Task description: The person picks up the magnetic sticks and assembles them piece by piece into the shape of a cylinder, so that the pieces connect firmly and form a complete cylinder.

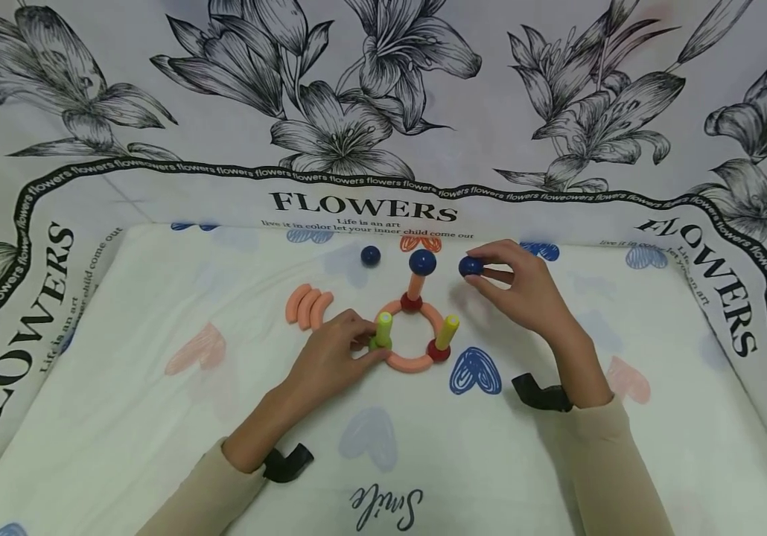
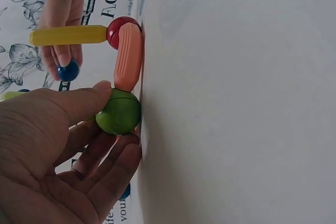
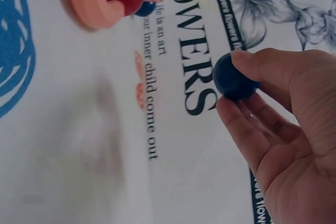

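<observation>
A ring of curved orange pieces [image 1: 409, 363] joined by balls lies on the cloth. My left hand [image 1: 336, 346] pinches its green ball [image 2: 119, 113] between thumb and fingers; a light green rod [image 1: 384, 327] stands on that ball. Red balls [image 1: 438, 350] make the other joints: one bears a yellow rod [image 1: 447, 332], the far one an orange rod [image 1: 415, 286] topped by a dark blue ball [image 1: 422, 262]. Right of that top, apart from it, my right hand [image 1: 520, 286] holds another dark blue ball [image 3: 234, 77] between thumb and fingertips.
A loose dark blue ball [image 1: 371, 256] lies beyond the ring, to the left. Several curved orange pieces [image 1: 303, 304] lie side by side left of the ring. The white cloth [image 1: 156, 417] is printed with hearts, and a flowered cloth [image 1: 531, 156] rises behind.
</observation>
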Demonstrator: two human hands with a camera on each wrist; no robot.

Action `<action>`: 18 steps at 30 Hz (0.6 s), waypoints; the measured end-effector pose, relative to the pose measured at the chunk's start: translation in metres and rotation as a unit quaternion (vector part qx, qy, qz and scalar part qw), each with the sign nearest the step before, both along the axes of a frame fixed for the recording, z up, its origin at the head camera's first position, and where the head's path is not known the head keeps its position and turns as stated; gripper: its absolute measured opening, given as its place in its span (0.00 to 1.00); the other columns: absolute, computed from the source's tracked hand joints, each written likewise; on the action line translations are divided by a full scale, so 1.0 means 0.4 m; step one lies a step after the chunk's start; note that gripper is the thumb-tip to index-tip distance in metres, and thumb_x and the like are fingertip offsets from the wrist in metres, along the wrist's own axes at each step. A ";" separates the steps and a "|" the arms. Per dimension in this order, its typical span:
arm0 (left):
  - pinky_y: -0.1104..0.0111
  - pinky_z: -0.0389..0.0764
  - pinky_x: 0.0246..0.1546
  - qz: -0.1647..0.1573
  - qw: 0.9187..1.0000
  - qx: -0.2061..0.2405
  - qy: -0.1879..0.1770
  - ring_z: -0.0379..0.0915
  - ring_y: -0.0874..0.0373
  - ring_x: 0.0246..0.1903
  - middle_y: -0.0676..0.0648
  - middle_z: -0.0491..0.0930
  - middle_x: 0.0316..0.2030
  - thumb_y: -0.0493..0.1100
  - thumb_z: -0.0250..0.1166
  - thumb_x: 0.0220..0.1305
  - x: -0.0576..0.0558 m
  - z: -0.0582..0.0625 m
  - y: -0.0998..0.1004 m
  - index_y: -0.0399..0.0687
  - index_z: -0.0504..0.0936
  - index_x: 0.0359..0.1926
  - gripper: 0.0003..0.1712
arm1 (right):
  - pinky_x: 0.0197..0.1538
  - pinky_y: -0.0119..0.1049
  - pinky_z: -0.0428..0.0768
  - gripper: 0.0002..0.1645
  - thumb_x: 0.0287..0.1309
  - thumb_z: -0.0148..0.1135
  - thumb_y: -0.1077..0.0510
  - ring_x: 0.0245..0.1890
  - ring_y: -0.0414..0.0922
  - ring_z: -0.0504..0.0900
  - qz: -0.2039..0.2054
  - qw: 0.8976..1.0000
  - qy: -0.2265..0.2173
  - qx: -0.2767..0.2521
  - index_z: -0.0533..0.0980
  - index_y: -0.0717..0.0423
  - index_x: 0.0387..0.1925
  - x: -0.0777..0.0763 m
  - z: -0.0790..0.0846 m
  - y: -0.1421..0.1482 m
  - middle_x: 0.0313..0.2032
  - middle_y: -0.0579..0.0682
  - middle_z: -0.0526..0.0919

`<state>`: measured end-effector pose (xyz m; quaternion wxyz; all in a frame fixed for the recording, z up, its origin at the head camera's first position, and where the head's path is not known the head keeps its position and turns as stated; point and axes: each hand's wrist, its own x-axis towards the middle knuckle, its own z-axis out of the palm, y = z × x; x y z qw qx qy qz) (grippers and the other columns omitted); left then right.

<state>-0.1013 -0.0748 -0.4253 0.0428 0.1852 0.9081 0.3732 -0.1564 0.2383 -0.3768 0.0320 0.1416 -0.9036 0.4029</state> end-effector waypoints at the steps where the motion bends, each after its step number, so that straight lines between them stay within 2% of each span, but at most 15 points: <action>1: 0.68 0.86 0.45 0.000 1.000 0.001 0.001 0.82 0.62 0.39 0.52 0.82 0.39 0.49 0.81 0.60 0.000 0.000 0.000 0.50 0.91 0.49 0.18 | 0.60 0.44 0.84 0.23 0.64 0.73 0.64 0.61 0.55 0.86 0.003 1.000 0.005 0.000 0.81 0.58 0.60 0.002 0.005 -0.001 0.58 0.57 0.81; 7: 0.68 0.86 0.45 -0.001 1.000 0.001 0.002 0.81 0.62 0.39 0.52 0.82 0.39 0.49 0.80 0.60 0.000 -0.004 -0.007 0.50 0.91 0.49 0.18 | 0.60 0.42 0.84 0.23 0.64 0.73 0.64 0.60 0.53 0.85 0.002 1.000 0.020 0.007 0.82 0.57 0.60 0.015 0.021 -0.016 0.59 0.55 0.81; 18: 0.69 0.85 0.45 -0.002 1.000 0.004 0.004 0.82 0.62 0.39 0.51 0.83 0.40 0.49 0.80 0.61 0.003 0.000 -0.006 0.50 0.90 0.48 0.16 | 0.59 0.46 0.85 0.24 0.63 0.74 0.65 0.59 0.53 0.85 0.013 0.998 0.053 0.014 0.81 0.57 0.60 0.034 0.057 -0.027 0.57 0.56 0.82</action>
